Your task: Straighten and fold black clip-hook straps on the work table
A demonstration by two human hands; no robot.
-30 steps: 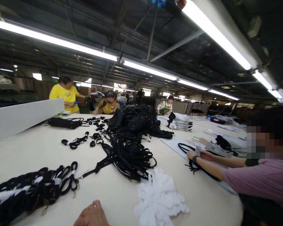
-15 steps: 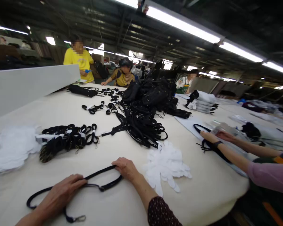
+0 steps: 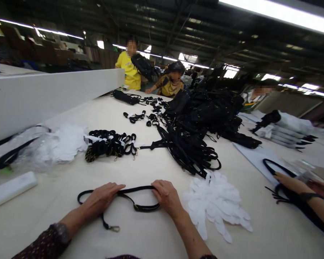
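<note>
So there's one black strap [image 3: 139,188] on the pale desk [image 3: 140,241], right in front of the person, strung out between both hands in long flattish loops. The right hand [image 3: 167,198] has its fingers curled in around the bend at that end, looks like a light grip with no real gap. The left hand [image 3: 104,197] is draped over the other part, fingers together and only slightly bent, with a small loop poking out past it. Honestly can't tell if it's pinching the strap or just pressing down, the underside is hidden.

The metal clip [image 3: 113,228] sits loose on the near side of the left hand, and there's a slider [image 3: 136,207] on the lower run between the hands.

I'd read the step in hand as lining the strap up into even loops. Not neat yet though, the lower run sags away from the upper one. Next move imo calls for drawing those runs together while holding both ends, and minding that clip so it doesn't snag.

Just right of the right hand there's a spread of white pieces [image 3: 218,201], and farther up, a row of looped straps with white bands [image 3: 110,144]
</note>
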